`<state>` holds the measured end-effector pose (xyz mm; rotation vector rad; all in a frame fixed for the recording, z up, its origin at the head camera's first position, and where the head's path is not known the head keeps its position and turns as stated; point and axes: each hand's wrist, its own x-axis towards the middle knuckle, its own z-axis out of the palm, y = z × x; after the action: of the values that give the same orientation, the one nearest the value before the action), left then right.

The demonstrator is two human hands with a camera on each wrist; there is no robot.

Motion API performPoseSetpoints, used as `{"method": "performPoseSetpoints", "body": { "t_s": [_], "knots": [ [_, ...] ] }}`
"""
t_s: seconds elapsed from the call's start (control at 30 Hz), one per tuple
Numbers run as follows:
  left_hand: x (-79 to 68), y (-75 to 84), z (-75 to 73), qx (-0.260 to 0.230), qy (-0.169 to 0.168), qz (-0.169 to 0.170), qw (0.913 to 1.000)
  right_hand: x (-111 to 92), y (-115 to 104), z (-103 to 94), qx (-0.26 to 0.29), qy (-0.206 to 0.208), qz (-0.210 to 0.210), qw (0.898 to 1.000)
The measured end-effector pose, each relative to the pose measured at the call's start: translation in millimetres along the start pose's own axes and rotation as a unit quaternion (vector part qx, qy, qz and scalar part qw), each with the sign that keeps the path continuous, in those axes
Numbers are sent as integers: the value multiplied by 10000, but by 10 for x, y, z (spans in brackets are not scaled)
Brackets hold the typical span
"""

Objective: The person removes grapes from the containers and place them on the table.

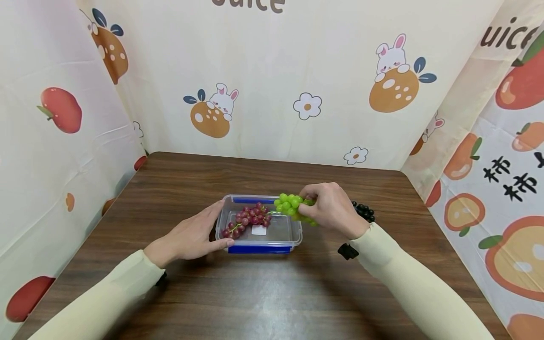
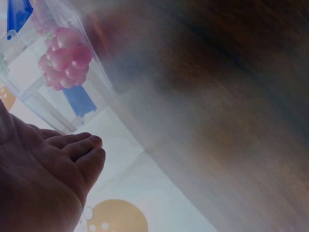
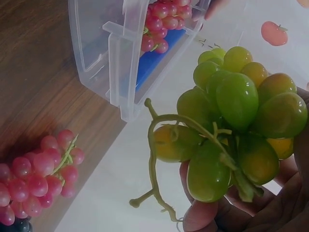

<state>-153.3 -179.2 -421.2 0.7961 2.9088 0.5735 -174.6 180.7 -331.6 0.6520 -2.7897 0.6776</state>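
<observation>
Right hand (image 1: 329,208) holds the green grapes (image 1: 289,204) up at the box's right end.
Its thumb and fingers pinch the bunch; how high the grapes hang over the open box (image 1: 280,230) is hard to judge. The left hand (image 1: 191,236) lies spread, fingers straight, against the box's left end. Red grapes (image 1: 253,216) lie inside, towards the left. On the worktop (image 1: 263,293), to the right, black grapes (image 1: 365,212) sit beside another red bunch (image 3: 41,176).
</observation>
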Motion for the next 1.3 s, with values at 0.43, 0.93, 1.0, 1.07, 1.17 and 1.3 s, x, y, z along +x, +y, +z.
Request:
{"method": "performPoseSetpoints", "body": {
  "t_s": [0.43, 0.93, 1.0, 1.07, 1.17, 1.3],
  "knots": [
    [4, 10, -9, -23, -4, 11, 10000, -24, 25, -26, -1, 35, 33, 10000],
    [-1, 14, -16, -24, 10, 13, 10000, -43, 56, -75, 53, 104, 98, 9999],
    [-1, 13, -14, -36, 28, 17, 10000, -47, 65, -78, 45, 114, 95, 9999],
    [-2, 13, -13, -42, 37, 17, 10000, -51, 73, -81, 29, 130, 75, 9999],
    [-1, 13, -11, -44, 36, 14, 10000, -57, 86, -85, 14, 167, 54, 9998],
    [0, 13, -12, -54, 36, 21, 10000, -63, 97, -91, 66, 174, 68, 9998]
  ]
}}
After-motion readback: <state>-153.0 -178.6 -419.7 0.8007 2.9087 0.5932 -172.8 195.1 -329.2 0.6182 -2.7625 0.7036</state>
